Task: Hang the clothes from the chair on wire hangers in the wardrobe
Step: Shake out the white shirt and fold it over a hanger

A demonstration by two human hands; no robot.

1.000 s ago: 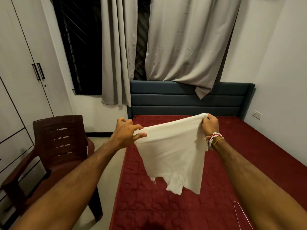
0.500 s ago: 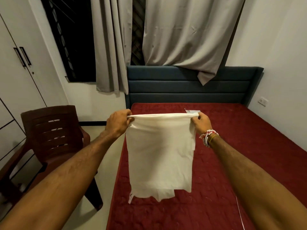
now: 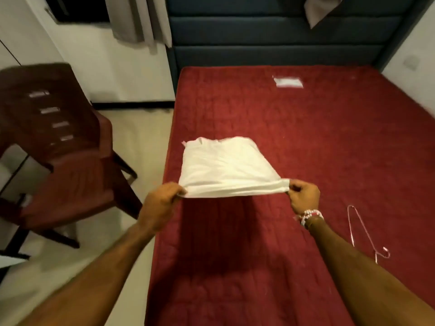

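Note:
A white garment (image 3: 226, 168) is stretched between both hands above the red mattress (image 3: 306, 137), its free end flung forward and up away from me. My left hand (image 3: 162, 201) pinches its near left corner. My right hand (image 3: 303, 194), with beaded bracelets at the wrist, pinches the near right corner. A pink wire hanger (image 3: 363, 231) lies flat on the mattress to the right of my right forearm. The brown plastic chair (image 3: 58, 147) stands on the floor at the left, with nothing visible on its seat.
A small white label or paper (image 3: 288, 82) lies on the far part of the mattress. The dark blue headboard (image 3: 270, 36) stands behind it, with grey curtains (image 3: 138, 20) above left. A wardrobe edge (image 3: 7, 60) shows at the far left.
The view has tipped down toward the bed. The hanging garment has swung forward and up, now billowing out flat from my lowered hands. The hanger on the mattress has come into full view.

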